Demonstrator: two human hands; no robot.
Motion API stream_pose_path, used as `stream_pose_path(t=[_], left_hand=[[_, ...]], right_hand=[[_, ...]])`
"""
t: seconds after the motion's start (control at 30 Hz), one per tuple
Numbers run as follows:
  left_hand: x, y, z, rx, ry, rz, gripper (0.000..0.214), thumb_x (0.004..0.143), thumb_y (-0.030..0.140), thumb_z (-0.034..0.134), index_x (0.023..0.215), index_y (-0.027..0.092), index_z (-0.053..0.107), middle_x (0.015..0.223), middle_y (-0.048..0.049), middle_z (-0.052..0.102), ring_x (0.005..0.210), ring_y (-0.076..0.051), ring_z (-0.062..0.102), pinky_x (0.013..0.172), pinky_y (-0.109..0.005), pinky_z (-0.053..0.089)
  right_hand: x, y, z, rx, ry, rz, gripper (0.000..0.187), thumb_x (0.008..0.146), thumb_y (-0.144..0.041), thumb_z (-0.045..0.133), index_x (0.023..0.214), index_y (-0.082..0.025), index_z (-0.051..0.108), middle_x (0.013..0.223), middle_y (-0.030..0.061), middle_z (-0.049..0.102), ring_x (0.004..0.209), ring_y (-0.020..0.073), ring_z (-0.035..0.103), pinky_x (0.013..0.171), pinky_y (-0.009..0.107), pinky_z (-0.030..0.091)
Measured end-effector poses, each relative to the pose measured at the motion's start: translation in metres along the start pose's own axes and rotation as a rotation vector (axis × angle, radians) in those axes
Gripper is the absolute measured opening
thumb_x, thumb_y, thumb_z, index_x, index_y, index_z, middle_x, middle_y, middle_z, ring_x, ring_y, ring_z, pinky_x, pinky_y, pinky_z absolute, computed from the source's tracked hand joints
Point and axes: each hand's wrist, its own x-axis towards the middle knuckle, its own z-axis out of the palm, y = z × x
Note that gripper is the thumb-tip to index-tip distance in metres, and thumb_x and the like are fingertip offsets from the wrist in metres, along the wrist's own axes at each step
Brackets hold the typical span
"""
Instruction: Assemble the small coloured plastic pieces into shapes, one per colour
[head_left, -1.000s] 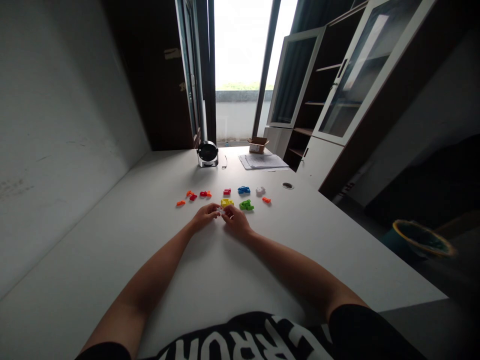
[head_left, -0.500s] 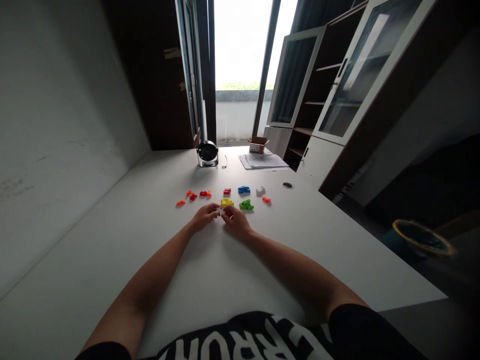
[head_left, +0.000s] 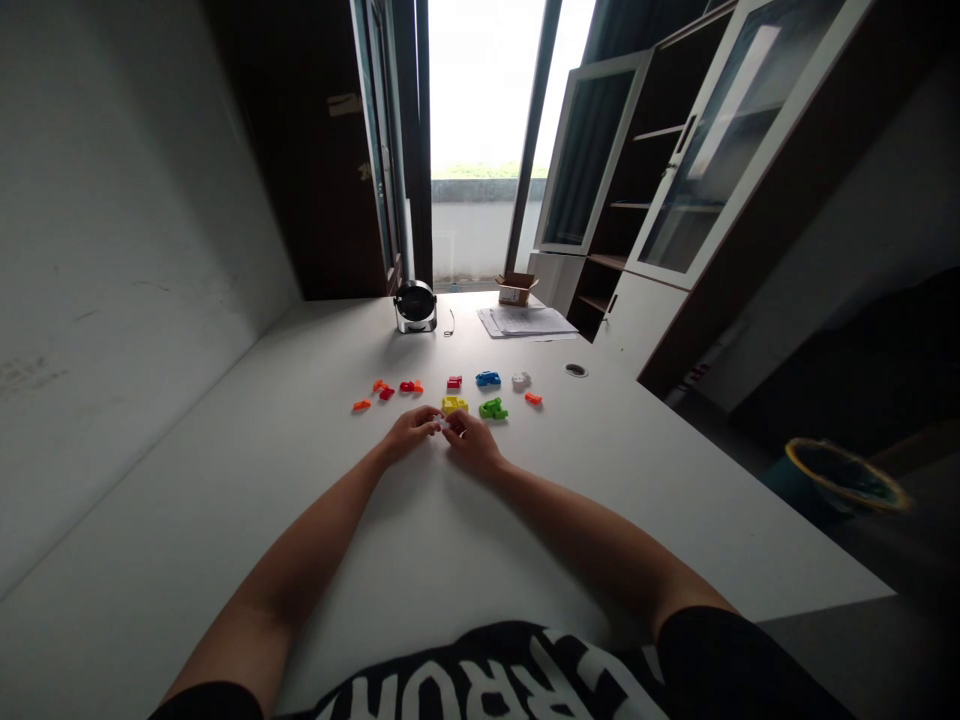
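Between my left hand (head_left: pixel 412 430) and my right hand (head_left: pixel 471 436) is a small white plastic piece (head_left: pixel 440 423), pinched by the fingertips of both. Its exact shape is partly covered by the fingers. Just beyond them lies a yellow toy piece (head_left: pixel 454 404), with a green one (head_left: pixel 493 409) to its right. Farther back are a red piece (head_left: pixel 454 382), a blue piece (head_left: pixel 487 379) and a white piece (head_left: pixel 520 381). Left of these, several orange and red pieces (head_left: pixel 386 394) lie loose. A lone orange piece (head_left: pixel 533 398) sits on the right.
On the white table (head_left: pixel 360 580), a round black device on a stand (head_left: pixel 415 306) is at the back. Papers (head_left: pixel 525 322) and an open cardboard box (head_left: pixel 516 290) are beside it. A cable hole (head_left: pixel 576 370) is at the right; a bin (head_left: pixel 844 475) stands on the floor.
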Motion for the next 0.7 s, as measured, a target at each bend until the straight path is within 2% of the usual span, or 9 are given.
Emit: stream_pose_path(t=[0.7], left_hand=[[-0.0011,0.0035,0.0002,0.031,0.013,-0.018,0.032,0.084,0.035,0.068,0.110,0.016,0.069,0.083,-0.0025,0.064,0.074,-0.015,0.057,0.069,-0.027,0.045]], right_hand=[[-0.0005,-0.0038,-0.0023,-0.012,-0.025,-0.010,0.016,0.089,-0.033,0.064,0.102,-0.023,0.064,0.084,0.0010,0.066,0.071,0.0153,0.060,0.064,0.027,0.047]])
